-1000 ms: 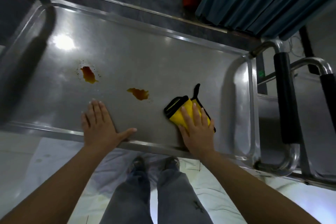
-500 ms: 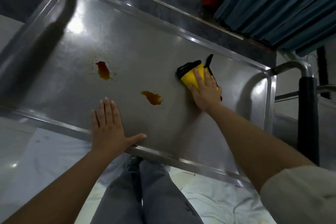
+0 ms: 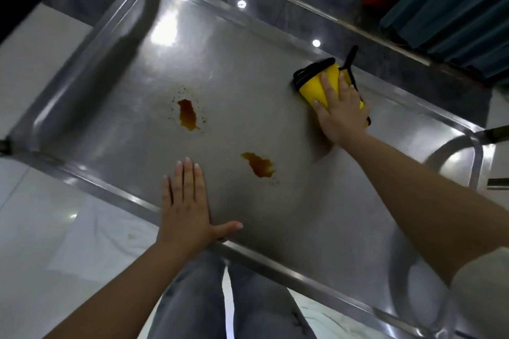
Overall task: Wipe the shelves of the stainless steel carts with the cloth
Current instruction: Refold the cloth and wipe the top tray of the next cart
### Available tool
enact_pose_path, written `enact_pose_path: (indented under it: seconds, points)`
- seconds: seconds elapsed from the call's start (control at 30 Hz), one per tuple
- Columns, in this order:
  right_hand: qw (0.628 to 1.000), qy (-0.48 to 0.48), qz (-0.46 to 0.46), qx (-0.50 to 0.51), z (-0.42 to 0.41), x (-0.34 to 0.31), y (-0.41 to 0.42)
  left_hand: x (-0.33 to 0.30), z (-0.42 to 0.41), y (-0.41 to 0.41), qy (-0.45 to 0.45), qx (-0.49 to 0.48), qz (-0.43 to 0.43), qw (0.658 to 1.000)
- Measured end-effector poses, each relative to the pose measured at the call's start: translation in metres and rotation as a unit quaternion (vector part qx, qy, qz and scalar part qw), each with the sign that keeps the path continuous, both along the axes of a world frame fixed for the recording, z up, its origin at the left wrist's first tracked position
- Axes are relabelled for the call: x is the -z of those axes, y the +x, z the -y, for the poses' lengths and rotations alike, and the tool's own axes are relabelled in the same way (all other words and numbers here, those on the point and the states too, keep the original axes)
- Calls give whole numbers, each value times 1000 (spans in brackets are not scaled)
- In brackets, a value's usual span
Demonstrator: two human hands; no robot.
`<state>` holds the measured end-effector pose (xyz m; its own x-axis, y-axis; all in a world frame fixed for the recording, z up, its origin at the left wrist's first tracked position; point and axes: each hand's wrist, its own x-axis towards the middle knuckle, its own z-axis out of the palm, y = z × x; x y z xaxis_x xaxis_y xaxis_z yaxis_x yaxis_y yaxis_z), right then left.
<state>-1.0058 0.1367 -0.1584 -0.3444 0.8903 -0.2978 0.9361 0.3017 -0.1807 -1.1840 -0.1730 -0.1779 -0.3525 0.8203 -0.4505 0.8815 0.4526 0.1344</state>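
**Operator:** Where is the cloth, and how does it handle?

**Technician:** The yellow cloth, black-edged and folded into a pad, lies on the top shelf of the stainless steel cart, close to the shelf's far rim. It looks soft, light and limp. Judged from its folds, it will bunch or unfold if dragged by one edge. A black loop trails from its far end toward the rim.

**Operator:** Where should it be held?

**Technician:** From above, palm flat over the middle of the pad. The right hand does exactly this: fingers extended and slightly spread, pressing the cloth down against the shelf, not pinching it. Downward pressure keeps the folds together. The steel appears smooth and glossy, so the pad should slide easily.

**Operator:** And the other hand?

**Technician:** The left hand rests open, fingers together and thumb out, flat on the shelf at its near rim. It holds nothing. It likely braces the cart.

**Operator:** What remains on the shelf?

**Technician:** Two amber-brown spills. The nearer spill lies between the cloth and the left hand. The farther spill, ringed with fine specks, lies well apart from the cloth, toward the shelf's left end. Neither is touched by the cloth.
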Motion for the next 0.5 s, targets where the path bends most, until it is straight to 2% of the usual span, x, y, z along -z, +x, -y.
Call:
enact_pose_path:
  seconds: [0.17,0.3,0.4,0.5]
  points:
    - [999,-20,-24,-30,108,0,-3,-5,-4,0,-9,-3,13,1000]
    - [1000,-17,-19,-5,202,-2,-15,-8,-6,-2,-25,14,8,1000]
    - [999,-22,-4,34,257,-5,-32,-11,-2,-10,-28,66,9,997]
    - [998,-11,16,66,257,-9,-47,-13,12,-39,-4,150,28,988]
